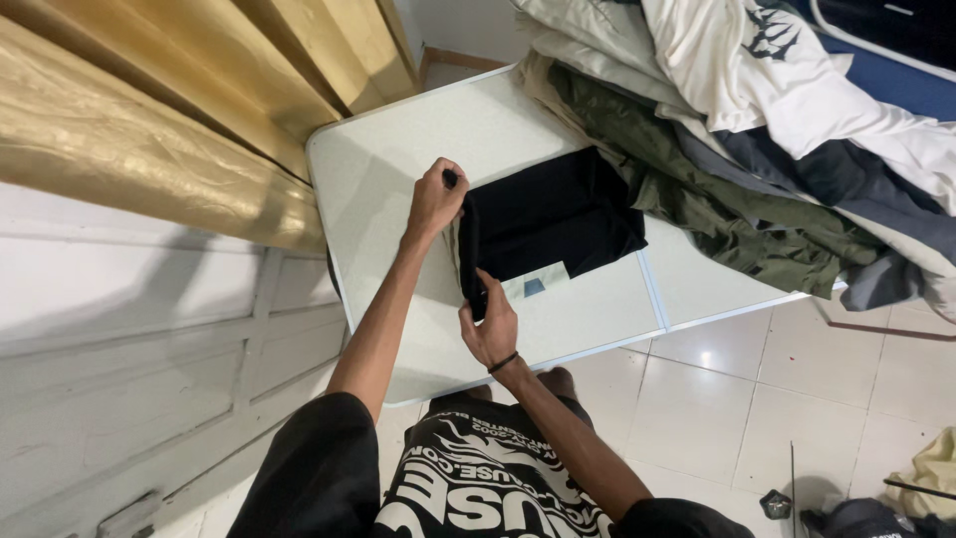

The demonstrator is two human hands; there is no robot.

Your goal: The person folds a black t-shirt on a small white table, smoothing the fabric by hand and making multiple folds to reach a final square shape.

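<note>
A folded black garment [553,219] lies on the white folding table [398,159]. My left hand [436,195] pinches the garment's far left corner. My right hand [490,329] grips the near left corner at the folded edge. Both hands hold the same left edge, lifted slightly off the table. A small white patch with a blue mark [535,287] shows under the garment's near edge.
A heap of clothes [757,149], olive green, white, grey and navy, covers the table's right side and touches the black garment. Gold curtain [129,120] hangs at left. White tiled floor [737,399] lies below, with cloth and dark items [896,493] at bottom right.
</note>
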